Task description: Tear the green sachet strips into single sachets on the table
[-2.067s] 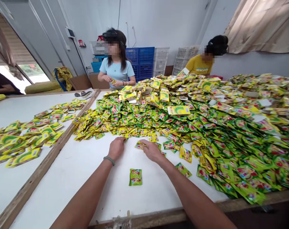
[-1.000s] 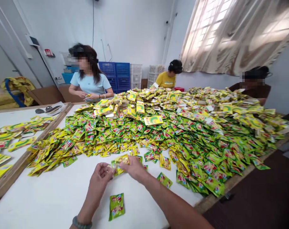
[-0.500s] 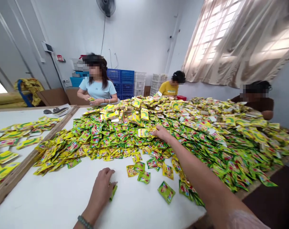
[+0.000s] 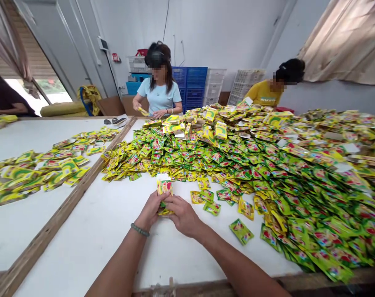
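Note:
Both my hands meet over the white table, around a small yellow box (image 4: 164,186) with a white flap standing up at its far end. My left hand (image 4: 151,209) closes on the box's near left side, thumb on top. From the right, my right hand (image 4: 185,215) has its fingers curled over green and yellow sachets (image 4: 163,211) at the near end of the box. Fingers partly cover the sachets, so how far they sit inside the box is hidden. Several loose sachets (image 4: 212,208) lie just right of my hands, with a green sachet (image 4: 241,231) nearer me.
A large heap of sachets (image 4: 237,165) spreads from centre to right, topped with flat yellow boxes (image 4: 220,130). Left of a wooden divider (image 4: 79,199) lie more yellow boxes (image 4: 64,165). Co-workers (image 4: 160,95) sit across the table; one handles a yellow box.
My right hand has come back from the heap with the yellow box and met my left hand, which had a green sachet. The view has turned left.

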Available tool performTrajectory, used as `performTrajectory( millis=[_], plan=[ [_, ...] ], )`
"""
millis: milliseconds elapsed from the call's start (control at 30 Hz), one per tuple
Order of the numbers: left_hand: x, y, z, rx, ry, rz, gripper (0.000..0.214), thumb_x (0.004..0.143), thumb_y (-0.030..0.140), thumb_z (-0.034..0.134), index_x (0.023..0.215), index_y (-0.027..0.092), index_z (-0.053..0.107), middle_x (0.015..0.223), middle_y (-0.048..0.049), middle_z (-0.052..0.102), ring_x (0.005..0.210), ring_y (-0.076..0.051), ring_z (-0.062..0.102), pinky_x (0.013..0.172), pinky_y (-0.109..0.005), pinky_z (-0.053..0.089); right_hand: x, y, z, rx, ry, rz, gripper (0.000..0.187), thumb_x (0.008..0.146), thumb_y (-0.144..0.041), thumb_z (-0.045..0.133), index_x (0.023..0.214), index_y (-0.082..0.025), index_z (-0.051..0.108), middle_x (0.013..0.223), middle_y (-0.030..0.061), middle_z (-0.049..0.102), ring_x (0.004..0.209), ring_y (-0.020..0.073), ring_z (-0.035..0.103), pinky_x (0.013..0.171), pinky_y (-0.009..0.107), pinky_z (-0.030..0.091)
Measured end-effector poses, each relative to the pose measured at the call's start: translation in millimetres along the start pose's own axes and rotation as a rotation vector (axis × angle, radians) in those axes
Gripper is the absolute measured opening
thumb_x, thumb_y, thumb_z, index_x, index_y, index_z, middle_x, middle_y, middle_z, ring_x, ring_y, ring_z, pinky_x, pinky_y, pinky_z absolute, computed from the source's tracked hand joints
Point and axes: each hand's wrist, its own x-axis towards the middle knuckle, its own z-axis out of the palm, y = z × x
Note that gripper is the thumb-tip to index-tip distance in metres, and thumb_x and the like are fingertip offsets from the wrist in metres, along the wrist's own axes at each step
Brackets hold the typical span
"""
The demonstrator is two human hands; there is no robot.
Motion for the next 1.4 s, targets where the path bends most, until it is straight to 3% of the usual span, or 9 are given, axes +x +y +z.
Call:
performTrajectory(
  millis=[167,267,400,633,800,1067,1167,1300,1400],
  plan=[
    [-5,2,-1.5,0.209,-0.153,0.073,0.043,0.064,0.031,0.074,0.1,0.015,0.054,0.081,-0.0035,0.065,0.067,-0.014,0.06,0.064,-0.026,0.048,3,23,-33,0.52,0.32,0.463,0.027,0.08,-0.041,0.058,0.095,-0.018,0.059,0.085,0.0035,0.066,0.076,0.0169,0.061,0.071,0.032,0.05],
    [-13,3,5.5,0.339,-0.306,-0.022,0.038,0.068,0.033,0.072,0.094,0.014,0.054,0.079,-0.0046,0.064,0.065,-0.015,0.06,0.064,-0.028,0.049,6,40,-51,0.54,0.548,0.558,0.039,0.076,-0.047,0.06,0.102,-0.018,0.056,0.094,0.0053,0.066,0.083,0.0178,0.062,0.075,0.033,0.05],
    [-17,2,13.5,0.386,-0.372,-0.044,0.04,0.069,0.033,0.072,0.1,0.015,0.053,0.087,-0.0052,0.063,0.071,-0.015,0.062,0.068,-0.028,0.05,5,55,-64,0.385,0.393,0.532,0.037,0.074,-0.047,0.061,0.097,-0.018,0.061,0.093,0.0041,0.066,0.088,0.019,0.061,0.08,0.033,0.049],
    [-13,-1,14.0,0.431,-0.4,-0.114,0.038,0.066,0.033,0.074,0.094,0.015,0.055,0.079,-0.0027,0.063,0.064,-0.015,0.06,0.063,-0.031,0.052,-5,64,-70,0.296,0.061,0.577,0.027,0.074,-0.042,0.061,0.086,-0.018,0.066,0.079,0.0012,0.067,0.07,0.0144,0.059,0.06,0.023,0.045],
    [-12,-2,13.4,0.397,-0.383,-0.152,0.037,0.066,0.032,0.074,0.092,0.015,0.055,0.073,-0.0021,0.064,0.06,-0.014,0.06,0.058,-0.028,0.052,-2,58,-68,0.109,0.11,0.512,0.021,0.073,-0.038,0.063,0.08,-0.018,0.065,0.076,0.0006,0.065,0.07,0.0131,0.055,0.06,0.022,0.04],
    [-12,-3,14.2,0.395,-0.401,-0.167,0.037,0.067,0.034,0.073,0.093,0.014,0.057,0.073,-0.0029,0.064,0.062,-0.014,0.061,0.059,-0.029,0.053,-2,55,-71,0.028,0.0,0.467,0.011,0.072,-0.027,0.062,0.078,-0.019,0.066,0.071,-0.0011,0.06,0.066,0.0119,0.052,0.058,0.022,0.036],
    [-12,-3,14.5,0.412,-0.402,-0.168,0.036,0.067,0.034,0.073,0.091,0.014,0.056,0.071,-0.0028,0.064,0.06,-0.014,0.061,0.058,-0.028,0.053,1,55,-65,-0.013,0.048,0.399,0.012,0.069,-0.022,0.065,0.08,-0.02,0.067,0.075,-0.0008,0.061,0.068,0.0124,0.053,0.061,0.023,0.037],
    [-12,1,16.0,0.379,-0.37,-0.158,0.035,0.069,0.035,0.071,0.092,0.014,0.054,0.07,-0.0033,0.065,0.057,-0.014,0.061,0.057,-0.028,0.052,0,54,-66,0.192,0.172,0.458,0.028,0.074,-0.034,0.061,0.098,-0.021,0.063,0.075,-0.0016,0.062,0.06,0.0108,0.052,0.054,0.021,0.037],
    [-11,3,15.8,0.348,-0.37,-0.162,0.034,0.069,0.033,0.072,0.091,0.014,0.054,0.07,-0.0036,0.065,0.058,-0.015,0.062,0.057,-0.029,0.053,0,52,-66,0.142,0.251,0.504,0.021,0.073,-0.037,0.062,0.084,-0.019,0.066,0.062,-0.0029,0.057,0.055,0.0099,0.048,0.05,0.02,0.034]
  ],
)
